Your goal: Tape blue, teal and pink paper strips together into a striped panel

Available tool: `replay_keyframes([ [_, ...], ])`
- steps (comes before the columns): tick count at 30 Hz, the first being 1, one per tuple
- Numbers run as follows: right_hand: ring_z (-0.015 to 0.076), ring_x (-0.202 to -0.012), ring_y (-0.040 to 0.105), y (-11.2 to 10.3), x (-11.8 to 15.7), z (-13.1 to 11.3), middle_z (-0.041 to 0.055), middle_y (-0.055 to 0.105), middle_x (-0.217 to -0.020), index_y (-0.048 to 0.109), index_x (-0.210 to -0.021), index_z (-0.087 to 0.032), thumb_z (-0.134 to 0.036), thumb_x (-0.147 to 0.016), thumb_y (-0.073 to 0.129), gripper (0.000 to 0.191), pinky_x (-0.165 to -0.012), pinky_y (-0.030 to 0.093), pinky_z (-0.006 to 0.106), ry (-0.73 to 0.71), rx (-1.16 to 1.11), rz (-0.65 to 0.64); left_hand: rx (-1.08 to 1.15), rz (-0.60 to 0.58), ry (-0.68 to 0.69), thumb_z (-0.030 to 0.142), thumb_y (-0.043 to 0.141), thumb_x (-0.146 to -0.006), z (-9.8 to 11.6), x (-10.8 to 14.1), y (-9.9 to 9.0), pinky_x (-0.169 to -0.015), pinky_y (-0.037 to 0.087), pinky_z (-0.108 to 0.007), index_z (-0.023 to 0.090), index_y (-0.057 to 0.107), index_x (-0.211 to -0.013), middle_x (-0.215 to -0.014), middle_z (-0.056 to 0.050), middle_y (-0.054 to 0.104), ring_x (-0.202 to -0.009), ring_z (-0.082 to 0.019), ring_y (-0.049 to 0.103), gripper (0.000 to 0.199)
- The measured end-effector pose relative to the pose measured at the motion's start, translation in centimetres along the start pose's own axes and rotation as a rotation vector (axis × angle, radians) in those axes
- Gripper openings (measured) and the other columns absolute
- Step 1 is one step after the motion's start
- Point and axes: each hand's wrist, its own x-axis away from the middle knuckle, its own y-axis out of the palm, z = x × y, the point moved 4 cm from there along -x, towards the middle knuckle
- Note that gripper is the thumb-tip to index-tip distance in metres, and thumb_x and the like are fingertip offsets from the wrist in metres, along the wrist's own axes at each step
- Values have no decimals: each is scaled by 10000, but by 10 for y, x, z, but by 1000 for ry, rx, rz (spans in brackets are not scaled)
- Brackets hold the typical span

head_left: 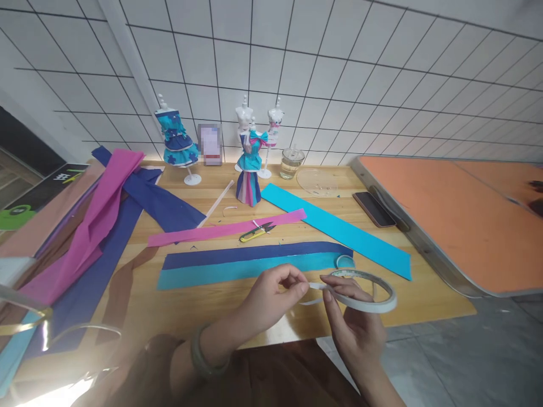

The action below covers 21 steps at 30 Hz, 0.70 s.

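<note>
Between thumb and forefinger, my left hand (275, 297) pinches the loose end of a narrow white tape. My right hand (356, 322) holds the white tape roll (384, 306), its thumb and fingers closed on the tape near the ring. Just beyond both hands lies a long strip, dark blue (254, 252) along the far side and turquoise (203, 274) along the near side. A small round roll (345, 262) sits at its right end. Yellow thread snips (257, 232) rest beside a pink strip (224, 229).
A bright blue strip (339, 226) lies diagonally at right, near a phone (374, 209). Small dressed mannequins (249, 155) and a glass (292, 164) stand at the back. Paper or fabric strips (95, 226) pile up at left; an orange board (458, 220) is at right.
</note>
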Motion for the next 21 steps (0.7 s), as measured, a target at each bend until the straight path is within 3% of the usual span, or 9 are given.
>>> replay_keyframes([
  [5, 221, -925, 608, -1, 4, -3, 70, 615, -971, 515, -1032, -203, -11, -774, 573, 327, -800, 486, 461, -13, -18, -11, 135, -17, -34, 354, 640, -770, -4, -1, 1, -709, 428, -256, 162, 560, -768, -760, -15, 593, -744, -132, 556, 208],
  [9, 227, -935, 614, -6, 11, -5, 83, 620, -991, 515, -1041, -198, -16, -775, 567, 327, -779, 501, 445, -33, 27, -50, 325, -135, -151, 389, 709, -711, -9, 0, 7, -657, 460, -263, 162, 502, -855, -689, -3, 613, -659, -129, 609, 339],
  [13, 216, -932, 623, -12, 17, -3, 70, 637, -992, 503, -1029, -219, -30, -775, 580, 326, -788, 496, 428, -84, 174, -107, 296, -207, -210, 433, 714, -693, -16, 0, 12, -563, 453, -243, 130, 575, -940, -634, 20, 573, -547, -105, 581, 415],
  [18, 198, -876, 636, -19, 17, -4, 73, 650, -993, 496, -1016, -220, -52, -797, 569, 286, -751, 493, 406, -149, 319, -145, 184, -274, -254, 464, 676, -713, -22, 0, 14, -490, 421, -222, 102, 640, -871, -570, 22, 540, -468, -75, 502, 397],
  [21, 203, -872, 633, -31, 15, -3, 68, 654, -979, 521, -978, -214, -42, -773, 585, 274, -777, 474, 425, -139, 297, -96, 165, -355, -260, 395, 695, -704, -25, 1, 12, -427, 359, -186, 130, 633, -969, -608, 49, 499, -448, -49, 441, 380],
])
